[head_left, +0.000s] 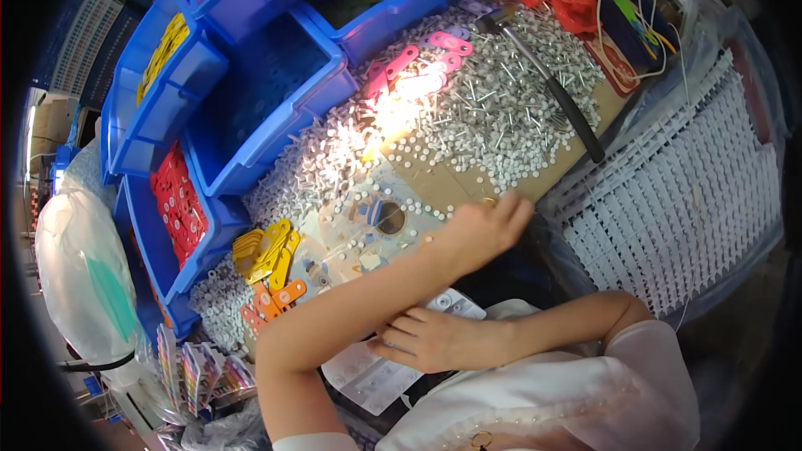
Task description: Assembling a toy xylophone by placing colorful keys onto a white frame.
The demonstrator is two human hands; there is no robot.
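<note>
My left forearm crosses in front of me to the right, and my left hand (pixel 489 230) is at the near edge of the work surface. Its fingers are closed together by the loose white pieces; anything in them is hidden. Below that forearm, my right hand (pixel 430 339) reaches leftward over a white plastic panel with round hollows (pixel 368 376), its fingers spread apart and touching it. Part of the panel is covered by my hand and forearm. A heap of small white rivet-like pieces (pixel 501 108) spreads beyond my left hand.
Blue bins (pixel 276 150) line the far left, some with red pieces (pixel 177 209) or yellow pieces (pixel 163 58). Loose yellow strips (pixel 271 250), orange strips (pixel 271 302) and pink strips (pixel 388 71) lie near the heap. A black-handled hammer (pixel 568 108) rests on it. White stacked strips (pixel 677 192) stand right.
</note>
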